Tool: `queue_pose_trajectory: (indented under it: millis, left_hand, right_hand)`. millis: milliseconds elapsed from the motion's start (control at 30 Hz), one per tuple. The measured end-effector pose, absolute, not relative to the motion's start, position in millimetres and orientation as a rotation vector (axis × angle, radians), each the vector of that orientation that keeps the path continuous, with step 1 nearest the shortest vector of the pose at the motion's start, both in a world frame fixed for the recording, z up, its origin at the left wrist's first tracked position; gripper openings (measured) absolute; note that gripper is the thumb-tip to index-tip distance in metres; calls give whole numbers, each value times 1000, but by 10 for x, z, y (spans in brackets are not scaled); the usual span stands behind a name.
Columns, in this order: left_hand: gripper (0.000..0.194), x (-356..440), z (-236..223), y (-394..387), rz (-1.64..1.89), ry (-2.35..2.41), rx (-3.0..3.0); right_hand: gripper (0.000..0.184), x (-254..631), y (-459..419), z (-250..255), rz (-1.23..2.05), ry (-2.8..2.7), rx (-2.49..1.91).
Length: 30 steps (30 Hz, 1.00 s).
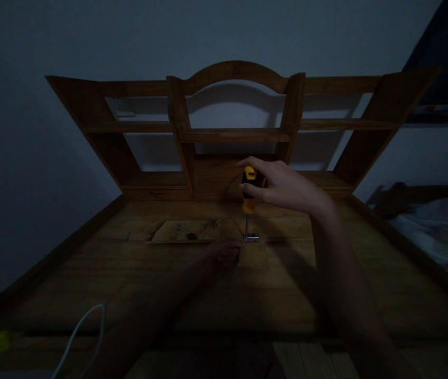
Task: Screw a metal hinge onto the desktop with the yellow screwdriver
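My right hand (271, 181) is wrapped round the yellow and black handle of a screwdriver (248, 202), held upright with its shaft pointing down. The tip meets the left end of a small shiny metal hinge (252, 237), which lies at the upper edge of a square wooden piece (253, 255) on the desk top. Low beside that piece, my left hand (227, 251) has its fingertips by the screwdriver tip and the hinge. Its fingers are bent and in shadow, so whether they pinch anything is hard to make out.
A long rough-edged opening (186, 230) lies left of the hinge in the wooden desk top (129, 273). Behind rises a wooden shelf unit (235, 136) against the wall. A white cable (79, 326) loops at the front left. Light-coloured plastic or cloth (437, 226) lies on the right.
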<state>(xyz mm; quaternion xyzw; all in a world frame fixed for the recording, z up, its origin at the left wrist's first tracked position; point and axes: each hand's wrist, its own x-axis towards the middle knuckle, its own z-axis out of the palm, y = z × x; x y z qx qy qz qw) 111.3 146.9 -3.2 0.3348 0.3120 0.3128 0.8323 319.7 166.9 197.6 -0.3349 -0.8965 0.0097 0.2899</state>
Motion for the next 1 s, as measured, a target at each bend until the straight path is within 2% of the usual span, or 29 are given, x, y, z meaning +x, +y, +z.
queue_pose_trajectory:
  millis: [100,233,433,600,833,1000]
  left_hand:
    - [18,1104,-7,1428,709,661,753]
    - [15,1126,63,1427,675,726,726]
    - [16,1162,77,1453,656,765,699]
    - [10,1188,170,1386,692,794,682]
    - [13,1187,182,1404,652,797,692]
    - [9,1135,64,1432,699,734,730]
  right_hand:
    - [31,3179,1667,1966,-10,-2380,-940]
    - [33,3170,1676,1961,-13,-2375,-990]
    - [52,3188,1676,1977,100,-2402,-880]
    - [34,3158,1651,1960,70,-2402,-878]
    - [19,3106,1677,1959,-66,-2391,-863]
    - [27,3116,1652,1986,63,-2368,-795]
